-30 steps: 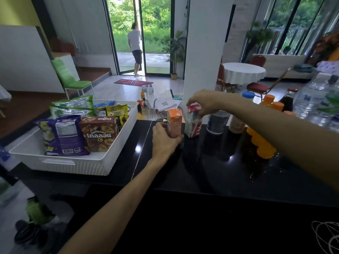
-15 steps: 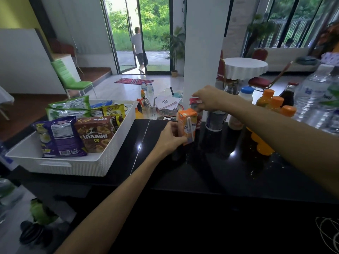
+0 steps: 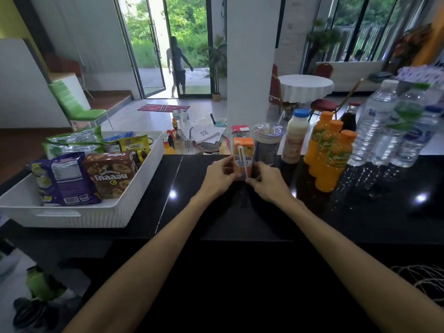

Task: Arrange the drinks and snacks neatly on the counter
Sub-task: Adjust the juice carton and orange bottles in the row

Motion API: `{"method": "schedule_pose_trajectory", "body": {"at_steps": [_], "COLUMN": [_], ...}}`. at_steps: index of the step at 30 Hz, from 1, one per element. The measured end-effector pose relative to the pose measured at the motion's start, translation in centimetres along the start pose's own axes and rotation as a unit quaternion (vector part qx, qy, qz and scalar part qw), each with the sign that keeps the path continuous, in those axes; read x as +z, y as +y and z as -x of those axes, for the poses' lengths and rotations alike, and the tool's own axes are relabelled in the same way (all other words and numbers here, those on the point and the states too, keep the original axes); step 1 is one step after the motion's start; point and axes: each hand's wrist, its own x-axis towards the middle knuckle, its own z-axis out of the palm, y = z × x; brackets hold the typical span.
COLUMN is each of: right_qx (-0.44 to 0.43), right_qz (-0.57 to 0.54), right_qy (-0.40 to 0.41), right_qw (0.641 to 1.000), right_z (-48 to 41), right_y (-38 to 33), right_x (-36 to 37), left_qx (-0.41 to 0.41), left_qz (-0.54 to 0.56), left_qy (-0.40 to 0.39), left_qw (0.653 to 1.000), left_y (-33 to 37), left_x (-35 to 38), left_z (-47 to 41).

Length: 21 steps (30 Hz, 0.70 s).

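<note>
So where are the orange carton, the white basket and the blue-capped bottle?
orange carton point(image 3: 247, 146), head view, front face.
white basket point(image 3: 115, 212), head view, near wall.
blue-capped bottle point(image 3: 295, 140), head view, body.

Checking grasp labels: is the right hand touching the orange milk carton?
Touching. The head view shows the right hand pinching the orange milk carton at its lower right corner.
</note>
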Motion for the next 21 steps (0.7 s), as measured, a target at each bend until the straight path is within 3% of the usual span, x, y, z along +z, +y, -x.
{"method": "schedule_pose_trajectory", "body": {"at_steps": [3,7,21], "right_qx": [0.007,-0.013,-0.035], "right_qz": [-0.003,0.084,0.161], "right_qy": [0.053,0.064,0.094], "right_qw": [0.999,0.994,0.982], "right_z": [-0.6,-1.5,-1.7], "right_y": [0.3,0.2,0.2], "right_x": [0.8,1.3,2.0], "left_qx": [-0.013,-0.037,-0.037], "left_qz": [0.002,-0.029,-0.048], "left_qy": [0.048,0.100,0.112], "left_qw": [0.999,0.994,0.992], "left_y": [-0.5,-1.7,-2.7], "left_x": [1.0,1.5,2.1], "left_z": [-0.3,-1.1,-1.3]}}
